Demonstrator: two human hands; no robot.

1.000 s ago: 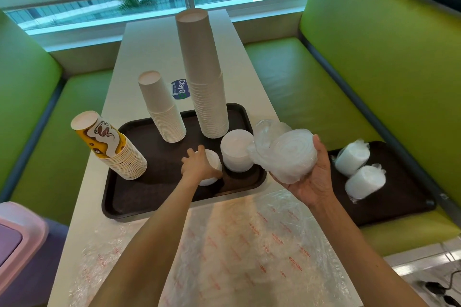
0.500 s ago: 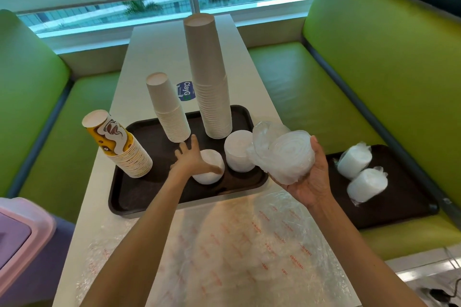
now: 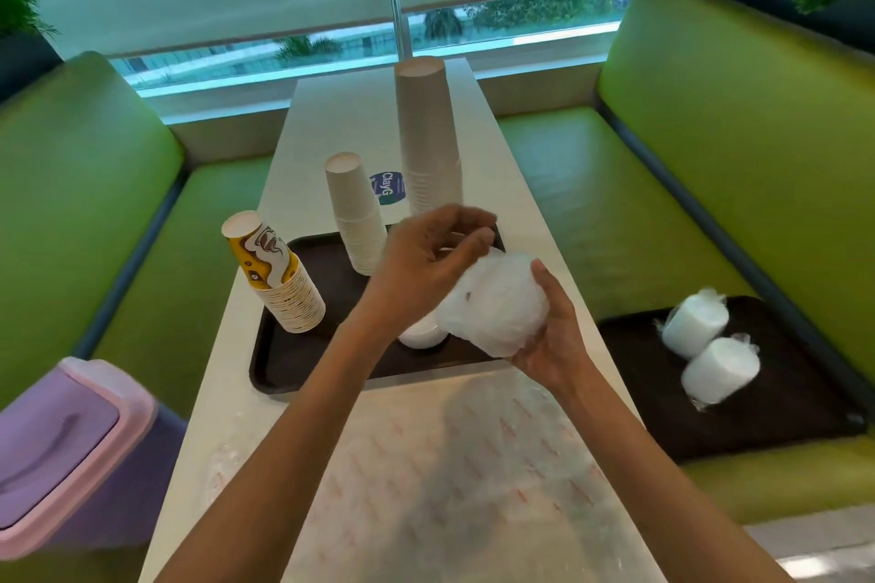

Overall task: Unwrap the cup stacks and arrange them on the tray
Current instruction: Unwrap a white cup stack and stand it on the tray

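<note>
My right hand (image 3: 551, 336) holds a plastic-wrapped stack of white cups (image 3: 495, 308) from below, above the dark tray (image 3: 279, 369) on the table. My left hand (image 3: 426, 265) pinches the loose wrap at the stack's top end. On the tray stand a yellow printed cup stack (image 3: 277, 275), a short plain stack (image 3: 357, 213), a tall plain stack (image 3: 428, 133) and a low white stack (image 3: 421, 335), partly hidden behind my left wrist.
A second dark tray (image 3: 781, 421) on the right bench seat holds two wrapped white stacks (image 3: 693, 327) (image 3: 719, 369). Clear plastic sheeting (image 3: 450, 478) covers the near table. A purple bin with a pink rim (image 3: 61, 445) stands at the left.
My left hand left the low white stack on the tray and rose to the wrapped stack, taking hold of its wrap. My right hand brought the wrapped stack in over the tray.
</note>
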